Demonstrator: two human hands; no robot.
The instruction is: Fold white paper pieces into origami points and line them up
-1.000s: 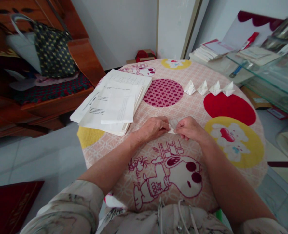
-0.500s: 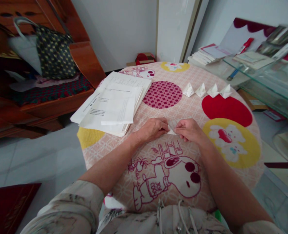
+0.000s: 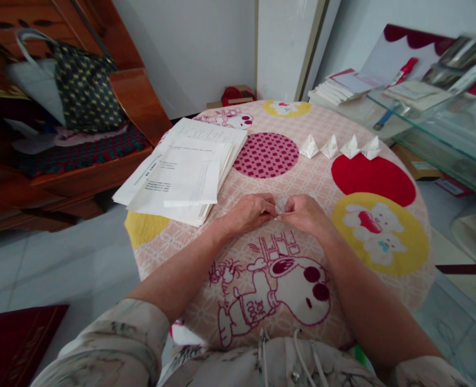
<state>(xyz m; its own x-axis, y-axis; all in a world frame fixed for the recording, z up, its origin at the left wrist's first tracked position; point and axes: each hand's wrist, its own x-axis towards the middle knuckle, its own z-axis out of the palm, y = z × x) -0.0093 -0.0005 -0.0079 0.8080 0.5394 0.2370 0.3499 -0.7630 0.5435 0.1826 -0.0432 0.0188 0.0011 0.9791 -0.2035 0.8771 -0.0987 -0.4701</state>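
Note:
Over the middle of the table, a small piece of folded white paper is pinched between my two hands and mostly covered by fingers. My left hand grips its left side with bent fingers. From the right, my right hand pinches it, the fingertips almost meeting those of the left. Several folded paper shapes with pointed tops stand in a row farther back on the right. Left of my hands lies a stack of printed paper sheets.
A patterned tablecloth covers the round table. Glass shelves holding papers and small items rise at the right. On the left, a wooden bench carries a dark patterned bag. A red folder-like object lies low at the left.
My right hand has moved left, closer to my left hand, and now hides more of the folded paper. The whole view has shifted slightly.

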